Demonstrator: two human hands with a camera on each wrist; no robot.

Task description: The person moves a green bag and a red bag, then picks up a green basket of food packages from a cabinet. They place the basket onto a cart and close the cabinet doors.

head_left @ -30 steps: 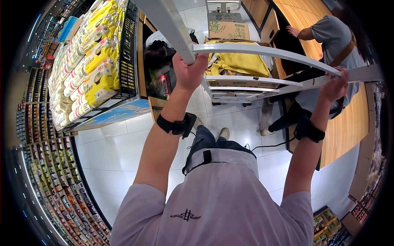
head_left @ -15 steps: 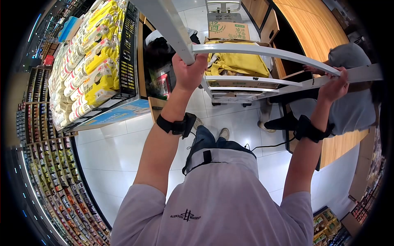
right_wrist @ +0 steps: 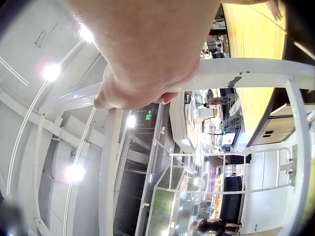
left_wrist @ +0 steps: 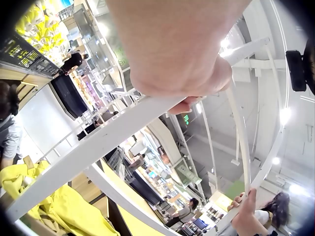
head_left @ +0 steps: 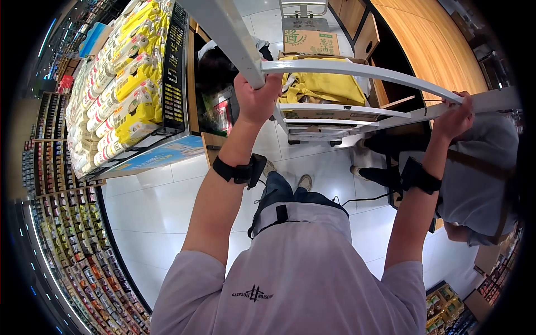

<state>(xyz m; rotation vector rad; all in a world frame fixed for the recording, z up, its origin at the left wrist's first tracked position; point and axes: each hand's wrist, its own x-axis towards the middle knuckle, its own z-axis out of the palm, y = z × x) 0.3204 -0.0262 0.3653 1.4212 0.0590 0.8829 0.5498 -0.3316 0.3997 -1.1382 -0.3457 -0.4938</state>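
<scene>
At one white frame [head_left: 363, 69], two hands [head_left: 257, 100] gripping, apparently one cart.

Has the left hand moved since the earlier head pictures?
No. Judged against the stacked yellow-and-white packs, the left hand is in the same place, gripping the white frame.

Grey short-sleeved shirt [head_left: 290, 268] with dark chest lettering, blue jeans [head_left: 277, 190], black wrist straps [head_left: 231, 170], thin black cable [head_left: 368, 199], pale shoes [head_left: 305, 182]
</scene>
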